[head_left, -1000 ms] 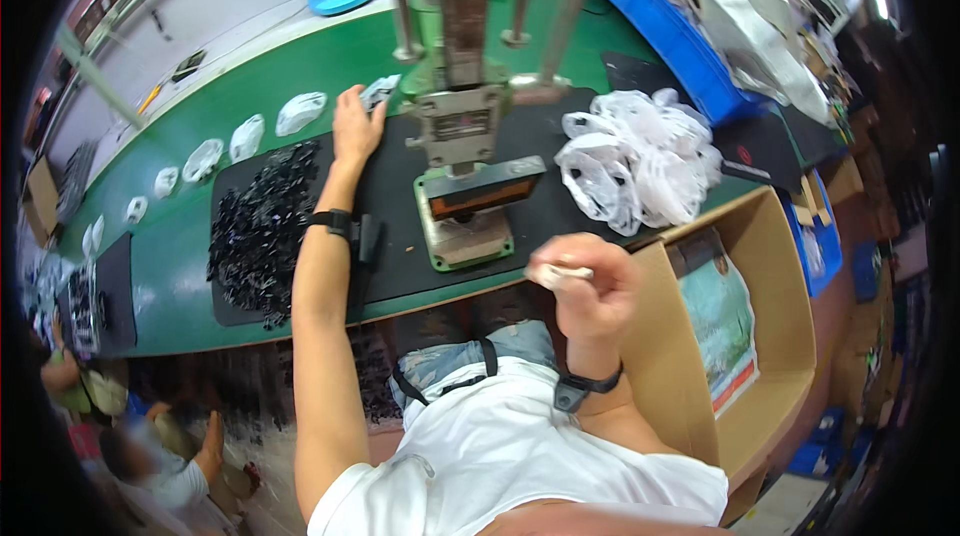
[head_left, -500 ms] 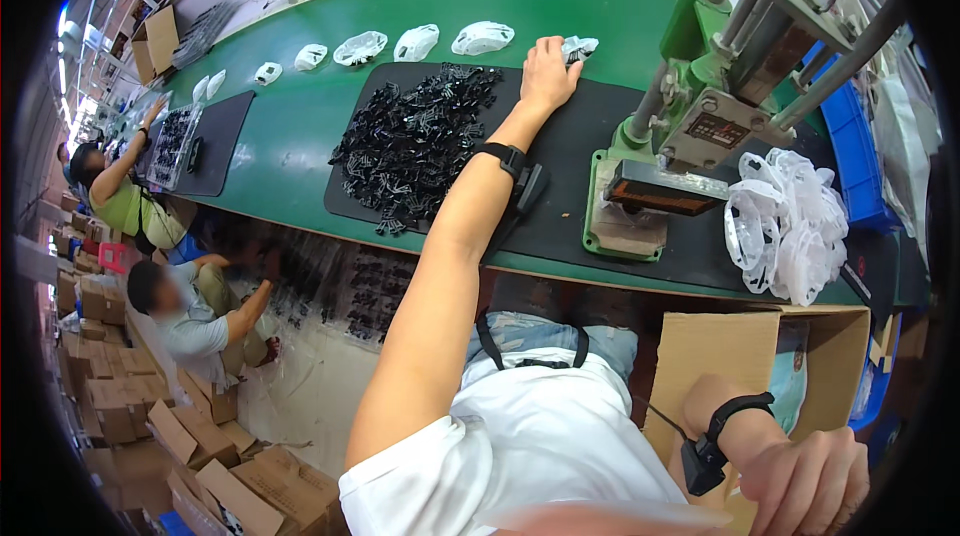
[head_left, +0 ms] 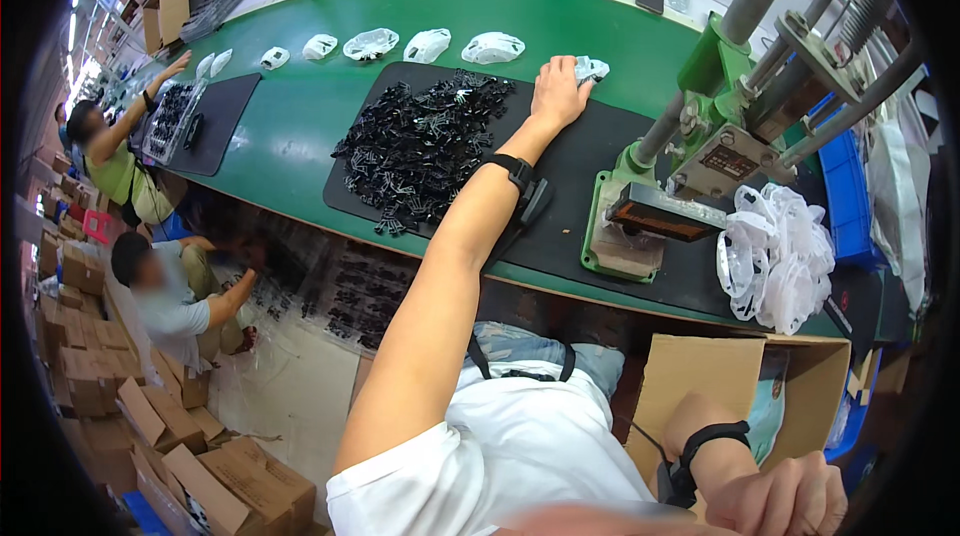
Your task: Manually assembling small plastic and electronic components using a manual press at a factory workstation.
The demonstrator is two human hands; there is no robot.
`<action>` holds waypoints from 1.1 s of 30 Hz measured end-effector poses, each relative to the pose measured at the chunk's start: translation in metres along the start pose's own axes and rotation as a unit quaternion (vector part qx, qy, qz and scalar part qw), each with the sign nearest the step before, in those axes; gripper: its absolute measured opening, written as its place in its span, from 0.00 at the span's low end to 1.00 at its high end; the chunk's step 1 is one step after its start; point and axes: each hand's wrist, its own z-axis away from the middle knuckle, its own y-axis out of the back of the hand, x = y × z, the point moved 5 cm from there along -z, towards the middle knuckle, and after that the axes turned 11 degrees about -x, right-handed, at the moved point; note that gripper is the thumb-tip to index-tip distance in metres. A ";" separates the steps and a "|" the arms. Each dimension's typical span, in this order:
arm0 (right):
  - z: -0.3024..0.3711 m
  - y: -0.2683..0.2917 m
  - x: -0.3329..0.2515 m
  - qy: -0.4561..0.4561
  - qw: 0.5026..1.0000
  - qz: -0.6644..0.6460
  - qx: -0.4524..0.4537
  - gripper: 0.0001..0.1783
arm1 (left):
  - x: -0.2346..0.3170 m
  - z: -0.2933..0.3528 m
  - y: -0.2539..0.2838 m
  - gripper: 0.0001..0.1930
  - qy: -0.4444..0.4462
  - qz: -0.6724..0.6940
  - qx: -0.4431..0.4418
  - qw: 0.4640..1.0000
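The right hand [head_left: 782, 502] has drawn back from the press [head_left: 722, 158], carton [head_left: 695, 376] just ahead, fingers curled, grip hidden; only the left hand [head_left: 560, 93] remains benchside, bag [head_left: 594, 69] touching its fingers, whether pinched I cannot tell.

The person wears a white, short-sleeved cloth T-shirt [head_left: 530, 461], creased across the front, above faded, pale blue denim bottoms [head_left: 594, 368] crossed by narrow black straps [head_left: 569, 362]. A black wristband [head_left: 513, 169] circles the left wrist, with a blocky black device [head_left: 537, 201] beside it. The right wrist has a wide black band [head_left: 715, 432], a boxy black unit [head_left: 682, 485] and a thin dark cable [head_left: 643, 432]. The left hand [head_left: 560, 96] and right hand [head_left: 785, 498] are bare.
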 end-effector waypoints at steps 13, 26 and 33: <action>0.006 0.001 -0.010 0.153 0.966 0.205 -0.029 0.12 | 0.005 -0.001 0.001 0.23 -0.015 -0.007 0.031 0.999; -0.005 0.014 -0.009 -0.028 0.993 0.075 -0.090 0.13 | -0.008 -0.002 0.003 0.23 -0.004 -0.006 0.027 1.000; -0.006 0.021 -0.019 0.025 0.982 0.087 -0.167 0.12 | -0.006 -0.004 -0.004 0.24 -0.002 -0.019 0.013 1.000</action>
